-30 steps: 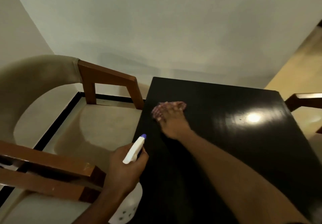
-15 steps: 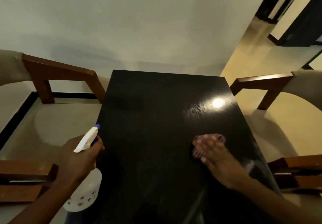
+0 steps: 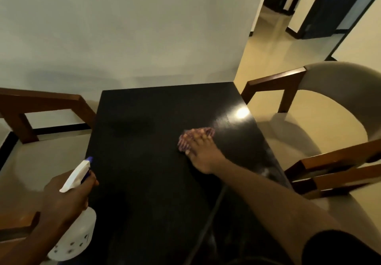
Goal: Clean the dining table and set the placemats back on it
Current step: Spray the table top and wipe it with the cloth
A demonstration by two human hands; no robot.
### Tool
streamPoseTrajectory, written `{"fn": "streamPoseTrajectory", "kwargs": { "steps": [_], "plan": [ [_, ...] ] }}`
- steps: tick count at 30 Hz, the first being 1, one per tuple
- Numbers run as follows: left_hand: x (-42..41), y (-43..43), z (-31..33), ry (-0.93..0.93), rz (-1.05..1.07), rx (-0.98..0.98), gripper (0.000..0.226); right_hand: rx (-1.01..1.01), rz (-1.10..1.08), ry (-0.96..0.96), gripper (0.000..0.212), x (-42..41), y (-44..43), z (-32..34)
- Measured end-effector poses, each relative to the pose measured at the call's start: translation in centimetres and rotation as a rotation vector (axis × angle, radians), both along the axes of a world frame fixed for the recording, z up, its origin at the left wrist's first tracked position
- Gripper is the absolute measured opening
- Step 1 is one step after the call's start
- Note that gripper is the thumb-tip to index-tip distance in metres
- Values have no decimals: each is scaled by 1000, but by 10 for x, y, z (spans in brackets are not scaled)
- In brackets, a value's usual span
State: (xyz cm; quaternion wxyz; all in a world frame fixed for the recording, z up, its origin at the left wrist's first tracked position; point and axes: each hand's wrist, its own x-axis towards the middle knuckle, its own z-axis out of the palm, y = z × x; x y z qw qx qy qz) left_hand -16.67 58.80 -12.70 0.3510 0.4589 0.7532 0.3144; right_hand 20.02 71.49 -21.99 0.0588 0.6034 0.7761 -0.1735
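A glossy black dining table fills the middle of the view, with a lamp glare near its right edge. My right hand lies flat with straight fingers on a purple checked cloth, pressing it onto the table's right half. My left hand grips a white spray bottle with a blue nozzle, held at the table's left edge, nozzle pointing away from me. No placemat is in view.
A wooden armchair with a beige cushion stands left of the table, and another stands right of it. A plain wall lies beyond the table's far edge. At the top right is a doorway onto a tiled floor.
My right hand has slid the cloth from the table's far left corner to its right side, then a little farther from me. The view swung right. My left hand kept hold of the bottle.
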Motion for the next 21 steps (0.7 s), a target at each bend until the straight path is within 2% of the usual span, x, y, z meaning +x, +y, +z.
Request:
{"fn": "streamPoseTrajectory", "kwargs": {
  "steps": [3,5,10,14,18,21],
  "plan": [
    [19,-6,14,-1,-43,-16,2,-16,163,18,67,30,-54,3],
    [32,-16,24,37,-117,-50,7,-10,191,-19,66,68,-82,3],
    [66,-51,57,115,-347,-161,6,-95,-39,-145,68,159,-83,27],
    [103,-81,77,112,-512,-250,12,-141,-182,-112,68,172,-62,25],
    [139,-96,93,99,-600,-363,18,-150,-159,-24,72,168,-111,17],
    [159,-109,87,147,-653,-335,16,-147,-68,-18,67,170,-177,34]
  ]
}}
